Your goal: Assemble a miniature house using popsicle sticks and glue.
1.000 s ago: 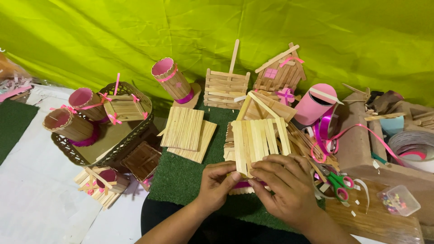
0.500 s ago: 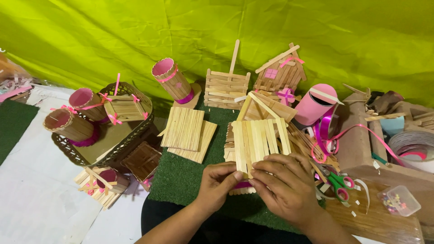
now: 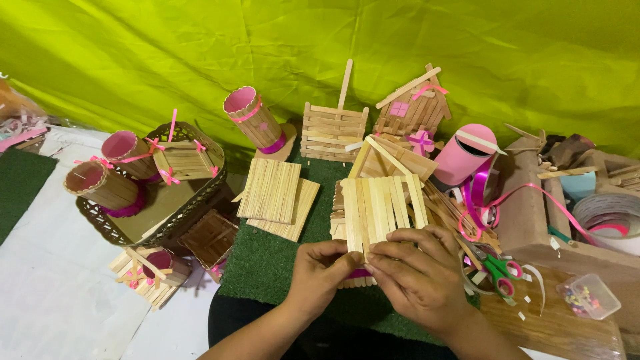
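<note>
Craft-stick panel [image 3: 380,207], a row of pale wooden sticks joined side by side, is pinched at its lower edge by both hands over the green mat [image 3: 267,267]: left hand [image 3: 320,270] and right hand [image 3: 417,277] each keep a closed grip on it. Left of the panel lie two finished flat panels [image 3: 277,197]; behind it stand a small stick house [image 3: 413,110] and a stick crate [image 3: 331,130], suggesting assembly is partway through. Farther left of the panel, a woven basket [image 3: 100,223] holds pink-lined stick cups [image 3: 110,183].

The right hand [image 3: 417,277] now lies lower over the stick panel [image 3: 381,208], its fingers closer to the left hand [image 3: 320,273] at the panel's bottom edge.
</note>
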